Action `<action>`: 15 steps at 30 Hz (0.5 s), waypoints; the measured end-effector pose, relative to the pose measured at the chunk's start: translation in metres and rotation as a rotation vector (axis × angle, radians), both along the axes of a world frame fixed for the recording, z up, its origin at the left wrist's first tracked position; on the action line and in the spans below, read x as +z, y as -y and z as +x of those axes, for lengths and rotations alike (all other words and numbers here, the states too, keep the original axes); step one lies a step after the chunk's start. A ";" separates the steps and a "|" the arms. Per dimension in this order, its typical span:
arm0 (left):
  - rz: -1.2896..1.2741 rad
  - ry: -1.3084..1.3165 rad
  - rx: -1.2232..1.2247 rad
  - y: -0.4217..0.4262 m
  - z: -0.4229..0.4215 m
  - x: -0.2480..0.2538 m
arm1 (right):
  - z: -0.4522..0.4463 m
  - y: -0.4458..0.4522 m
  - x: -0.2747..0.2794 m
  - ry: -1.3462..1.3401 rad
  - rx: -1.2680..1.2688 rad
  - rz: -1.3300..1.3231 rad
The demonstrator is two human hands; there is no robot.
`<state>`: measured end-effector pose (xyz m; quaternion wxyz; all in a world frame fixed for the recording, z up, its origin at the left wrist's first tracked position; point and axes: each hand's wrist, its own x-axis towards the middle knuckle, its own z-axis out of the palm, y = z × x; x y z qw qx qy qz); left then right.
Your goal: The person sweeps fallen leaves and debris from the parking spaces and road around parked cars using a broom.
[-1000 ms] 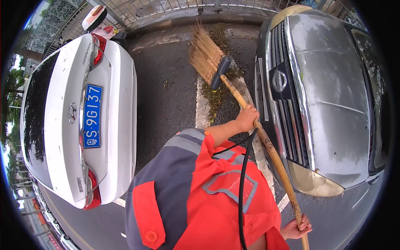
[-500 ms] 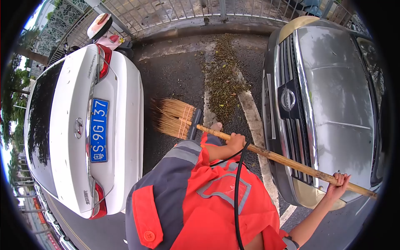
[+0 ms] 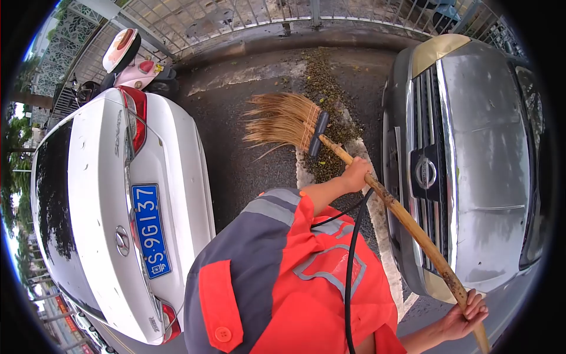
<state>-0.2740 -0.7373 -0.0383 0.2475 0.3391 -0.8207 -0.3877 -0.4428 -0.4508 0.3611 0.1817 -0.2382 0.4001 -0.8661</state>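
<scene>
A long-handled broom [image 3: 283, 121] slants across the view, its straw bristles spread toward the left and a dark crosspiece joining them to the bamboo handle. My left hand [image 3: 356, 174] is wrapped round the handle a short way below the broom head. Near the handle's far end, at the lower right, my right hand [image 3: 466, 315] is closed on it too. Behind and beside the head lies a strip of small greenish-brown debris [image 3: 325, 76], partly hidden by the broom. I cannot tell whether the bristles touch the asphalt [image 3: 236, 133].
A white car [image 3: 177, 147] stands close on the left and a grey car [image 3: 486, 130] on the right. A metal fence [image 3: 247, 17] and kerb run along the back. A pink scooter [image 3: 135, 74] is at the back left. A black cord [image 3: 352, 265] hangs over my orange vest.
The broom head has swung away from me and to the right, toward the debris. My left hand moved up and right; my right hand moved lower. Both keep their grip.
</scene>
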 end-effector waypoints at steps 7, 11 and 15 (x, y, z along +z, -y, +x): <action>-0.061 -0.062 -0.070 0.039 0.024 0.075 | 0.021 -0.018 -0.017 -0.224 -0.153 -0.159; -0.075 0.024 -0.073 0.020 0.033 0.104 | -0.055 -0.057 -0.061 -0.135 -0.038 -0.399; -0.083 0.112 -0.033 0.032 0.062 0.095 | -0.050 -0.055 -0.083 0.026 0.140 -0.372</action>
